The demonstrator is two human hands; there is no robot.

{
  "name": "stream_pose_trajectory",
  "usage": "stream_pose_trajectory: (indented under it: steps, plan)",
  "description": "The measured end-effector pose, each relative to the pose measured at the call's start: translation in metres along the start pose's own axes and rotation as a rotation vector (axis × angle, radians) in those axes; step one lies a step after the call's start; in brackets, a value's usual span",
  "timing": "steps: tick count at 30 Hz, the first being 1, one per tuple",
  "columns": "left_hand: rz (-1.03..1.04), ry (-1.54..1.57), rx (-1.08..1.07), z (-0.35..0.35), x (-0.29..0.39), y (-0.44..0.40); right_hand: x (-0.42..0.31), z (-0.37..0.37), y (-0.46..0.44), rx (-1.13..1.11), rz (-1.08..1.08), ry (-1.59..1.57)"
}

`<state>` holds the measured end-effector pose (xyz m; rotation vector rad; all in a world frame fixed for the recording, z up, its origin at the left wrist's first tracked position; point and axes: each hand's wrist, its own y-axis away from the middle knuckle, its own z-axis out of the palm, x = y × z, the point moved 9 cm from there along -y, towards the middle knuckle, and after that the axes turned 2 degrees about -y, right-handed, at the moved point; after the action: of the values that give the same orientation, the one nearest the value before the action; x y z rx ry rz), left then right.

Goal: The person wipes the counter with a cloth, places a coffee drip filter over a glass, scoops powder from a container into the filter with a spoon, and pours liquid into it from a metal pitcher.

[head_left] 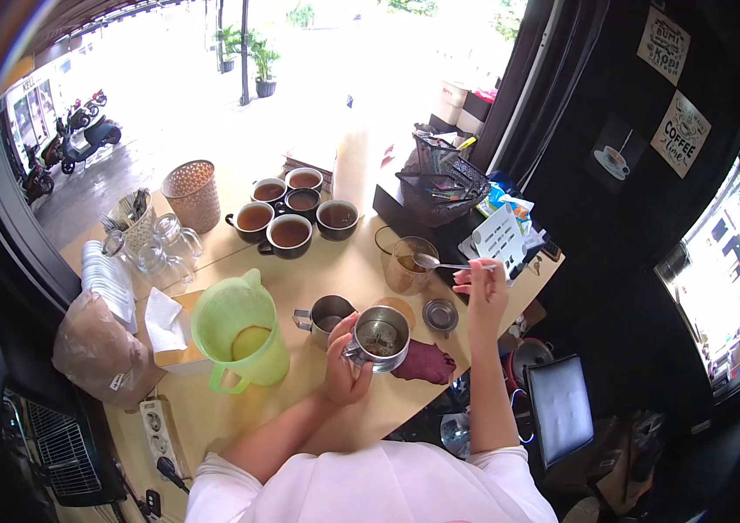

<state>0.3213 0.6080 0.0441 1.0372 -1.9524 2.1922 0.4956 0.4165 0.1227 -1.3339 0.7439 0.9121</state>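
My left hand (pixel 348 366) is closed on the handle side of a metal cup (pixel 381 335), tilted so that a little liquid or residue shows at its bottom. My right hand (pixel 481 283) pinches the handle of a metal spoon (pixel 429 261), whose bowl is over a clear container (pixel 408 268) of brown contents. Just left of the held cup stands a second metal cup (pixel 331 319). Below and right of it lies a maroon cloth (pixel 426 363), with a small round metal lid (pixel 440 315) above.
Several black cups of brown drink (pixel 289 234) stand at the table's middle back. On the left are a green pitcher (pixel 239 336), glass mugs (pixel 165 253), a woven basket (pixel 192 197) and a power strip (pixel 163 436). A black wire basket (pixel 444 183) stands at the back right.
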Motion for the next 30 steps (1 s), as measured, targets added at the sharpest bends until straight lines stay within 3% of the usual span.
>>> stream_pose_trajectory:
  steps: [5,30]
  plan:
    - [-0.023,-0.002,-0.008,-0.001,-0.004,0.001,0.015,0.019,-0.004,-0.024,-0.109,0.331]
    - [-0.041,-0.016,0.003,-0.001,-0.001,-0.001,0.034,0.021,-0.012,0.012,-0.141,0.369]
